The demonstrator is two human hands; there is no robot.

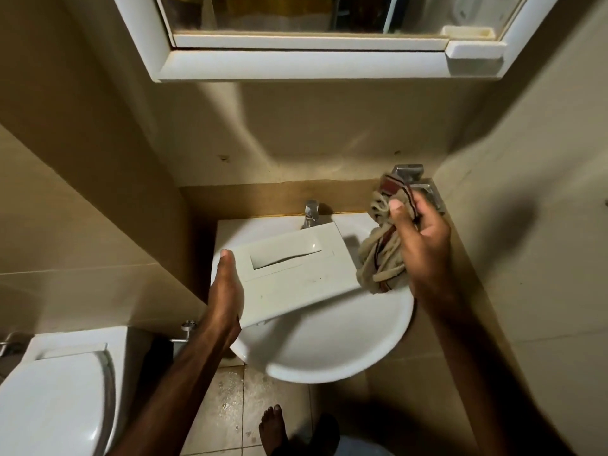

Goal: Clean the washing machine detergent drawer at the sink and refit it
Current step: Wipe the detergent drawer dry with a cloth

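The white detergent drawer (289,278) is held over the white sink (329,350), its front panel with the recessed handle facing up. My left hand (227,287) grips the drawer's left end, thumb on top. My right hand (421,238) grips a bunched beige cloth with dark red stripes (378,258) at the drawer's right end; the cloth's lower part touches the panel's right edge. The drawer's compartments are hidden under the panel.
A chrome tap (311,213) stands at the sink's back edge. A metal fitting (418,182) sits in the right corner behind the cloth. A mirror cabinet (312,64) hangs overhead. The toilet (56,390) is at lower left, walls close on both sides, wet floor tiles (237,399) below.
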